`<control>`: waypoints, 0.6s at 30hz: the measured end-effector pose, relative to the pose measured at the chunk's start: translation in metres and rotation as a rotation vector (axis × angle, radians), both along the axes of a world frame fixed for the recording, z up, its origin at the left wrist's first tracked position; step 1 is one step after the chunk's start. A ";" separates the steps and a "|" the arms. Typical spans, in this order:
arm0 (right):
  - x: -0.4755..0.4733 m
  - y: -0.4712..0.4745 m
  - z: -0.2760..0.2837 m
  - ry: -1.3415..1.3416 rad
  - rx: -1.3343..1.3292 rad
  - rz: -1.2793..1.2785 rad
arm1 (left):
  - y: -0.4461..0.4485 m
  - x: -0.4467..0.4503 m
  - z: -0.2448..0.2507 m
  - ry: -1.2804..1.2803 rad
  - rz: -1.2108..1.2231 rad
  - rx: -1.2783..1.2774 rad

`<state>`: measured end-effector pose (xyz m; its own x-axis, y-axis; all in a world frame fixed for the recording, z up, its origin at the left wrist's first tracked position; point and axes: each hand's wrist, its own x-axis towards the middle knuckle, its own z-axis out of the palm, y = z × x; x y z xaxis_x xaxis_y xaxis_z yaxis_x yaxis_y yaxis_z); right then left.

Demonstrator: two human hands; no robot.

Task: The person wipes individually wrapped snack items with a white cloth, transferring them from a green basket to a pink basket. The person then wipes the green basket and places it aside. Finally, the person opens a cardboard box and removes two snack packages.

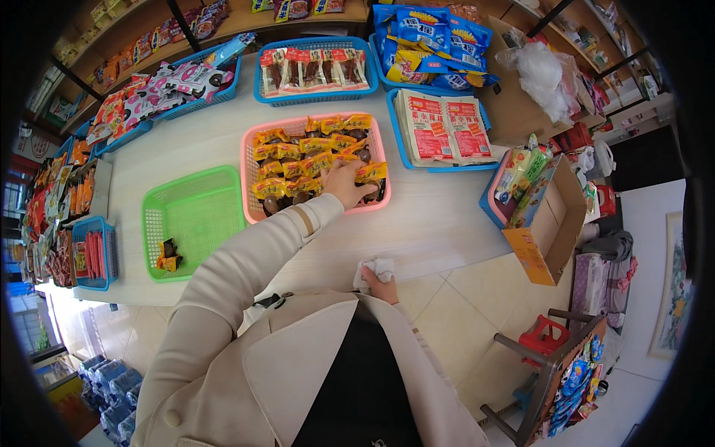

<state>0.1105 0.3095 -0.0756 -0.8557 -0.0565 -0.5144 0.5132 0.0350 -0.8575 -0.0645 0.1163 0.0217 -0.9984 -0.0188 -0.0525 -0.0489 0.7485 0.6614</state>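
Note:
My left hand [345,185] reaches into a pink plastic basket [244,184], its thumb and fingers around a yellow-topped snack packet [371,172] at the right side. Rows of similar packets [313,163], with dark brown egg-like contents, fill that basket. Down at the table's front edge, my right hand [383,286] grips a crumpled white cloth [373,270]. Left of the pink basket stands a green plastic basket [195,218]. One small yellow-and-black packet [168,256] lies in its near left corner.
Blue baskets hold red-and-white packets [441,127], meat-stick packs [314,69] and blue snack bags [424,28] along the back. An open cardboard box [550,223] juts over the table's right edge beside another snack basket [494,193]. A small blue basket [78,228] sits at left.

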 end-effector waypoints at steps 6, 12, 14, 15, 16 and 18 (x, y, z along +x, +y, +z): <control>-0.004 0.006 0.000 -0.056 0.028 0.036 | -0.005 -0.005 -0.014 -0.012 -0.099 -0.082; -0.011 0.004 0.001 -0.045 -0.043 0.018 | -0.005 -0.014 -0.025 0.009 -0.193 -0.204; -0.014 0.003 0.007 -0.028 -0.033 0.030 | -0.003 -0.013 -0.030 0.124 -0.182 -0.256; -0.016 0.003 0.011 -0.018 -0.024 0.049 | -0.003 -0.013 -0.032 0.138 -0.171 -0.272; -0.018 0.003 0.016 -0.053 0.007 0.065 | -0.001 -0.014 -0.033 0.139 -0.160 -0.292; -0.020 0.007 0.030 0.001 0.144 0.172 | 0.002 -0.016 -0.034 0.122 -0.135 -0.331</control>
